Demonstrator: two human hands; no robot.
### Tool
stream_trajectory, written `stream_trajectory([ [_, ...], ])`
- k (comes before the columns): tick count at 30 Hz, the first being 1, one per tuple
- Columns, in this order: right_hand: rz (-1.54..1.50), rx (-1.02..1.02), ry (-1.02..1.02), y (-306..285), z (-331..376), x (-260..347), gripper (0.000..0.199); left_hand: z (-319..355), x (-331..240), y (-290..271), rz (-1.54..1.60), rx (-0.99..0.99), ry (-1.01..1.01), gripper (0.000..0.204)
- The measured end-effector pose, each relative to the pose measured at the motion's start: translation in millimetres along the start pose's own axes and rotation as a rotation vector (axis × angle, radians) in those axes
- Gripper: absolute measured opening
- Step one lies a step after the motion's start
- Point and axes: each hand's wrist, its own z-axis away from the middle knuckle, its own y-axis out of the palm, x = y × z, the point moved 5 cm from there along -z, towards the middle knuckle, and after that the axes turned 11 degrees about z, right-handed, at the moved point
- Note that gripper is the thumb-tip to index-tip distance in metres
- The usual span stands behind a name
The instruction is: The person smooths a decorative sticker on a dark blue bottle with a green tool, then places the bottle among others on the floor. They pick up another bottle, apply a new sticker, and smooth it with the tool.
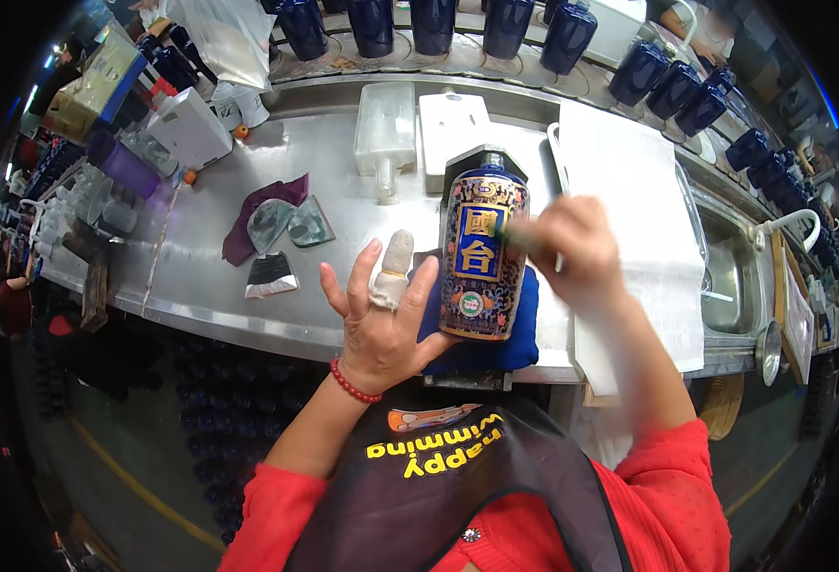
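Observation:
A dark blue bottle (484,262) with an ornate gold, pink and blue label lies face up, its neck pointing away from me, on a blue cloth pad (519,324) at the table's near edge. My left hand (381,319) is beside its lower left, fingers spread, the thumb at the bottle's base corner. One finger of that hand wears a pale wrapped cover, and a red bead bracelet circles the wrist. My right hand (576,250), smeared by motion, is closed over the bottle's right side. A blurred greenish bit shows at its fingertips; I cannot make out what it is.
Clear empty bottle (386,133) and white box (451,133) stand beyond. Cloth scraps (272,224) lie left on the metal table (343,315). Right are a white sheet (643,200) and a sink (734,257). Several blue bottles (434,27) line the conveyor (362,65).

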Motion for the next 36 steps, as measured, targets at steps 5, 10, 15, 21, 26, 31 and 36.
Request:
stream_trajectory([
  [5,-0.664,0.299,0.277,21,15,-11,0.024,-4,-7,-6,-0.032,-0.033,0.086,0.069],
  [10,-0.192,0.165,-0.054,12,19,-5,0.033,3,-7,6,0.093,0.038,-0.038,0.081],
  [15,-0.867,0.213,0.723,31,10,-42,0.019,7,1,15,0.176,0.062,-0.157,0.088],
  [21,-0.484,0.372,-0.215,-1,5,28,0.026,5,1,6,0.065,0.029,-0.091,0.086],
  [26,-0.431,0.032,0.511,20,14,-48,0.023,4,-2,8,0.058,0.043,-0.080,0.083],
  [31,-0.520,0.261,-0.229,6,30,10,0.022,8,0,14,0.078,0.115,-0.172,0.086],
  [36,-0.546,0.056,0.555,20,22,-47,0.018,2,-1,8,0.054,0.065,-0.113,0.074],
])
